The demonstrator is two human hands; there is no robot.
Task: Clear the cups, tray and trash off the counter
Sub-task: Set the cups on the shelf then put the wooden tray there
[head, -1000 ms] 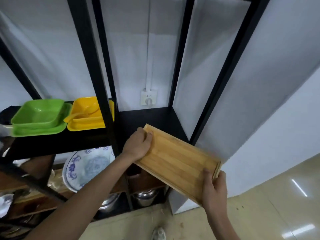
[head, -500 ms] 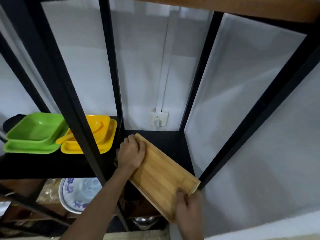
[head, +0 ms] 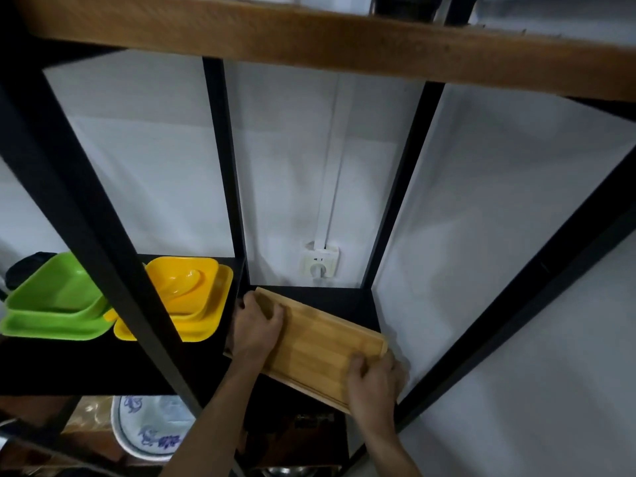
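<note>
Bamboo tray (head: 320, 349), the task's own item in view: it lies slantwise over the black shelf (head: 330, 297) of the right-hand bay of the shelving rack (head: 86, 201). Its far corner is near the shelf's back left corner, and its near corner overhangs the shelf's front edge. Whether its underside rests fully on the shelf cannot be told. The counter, the cups and the trash are out of view, so their state cannot be judged here. The tray appears to be in the last stage of being put away; pushing it fully onto the shelf and letting go remain.

Rack contents, by size: a green square dish set (head: 55, 304) and a yellow square dish set (head: 186, 301) stand side by side on the left-hand shelf at the same level. A blue-and-white plate (head: 151, 428) lies on the level below.

Left hand (head: 256, 325): it grips the tray's far left end, fingers curled over the rim.

Right hand (head: 373, 383): it grips the tray's near right corner, fingers wrapped round the edge.

Wall socket (head: 319, 265): it is fixed to the wall behind the bay, above the tray's far end.
</note>
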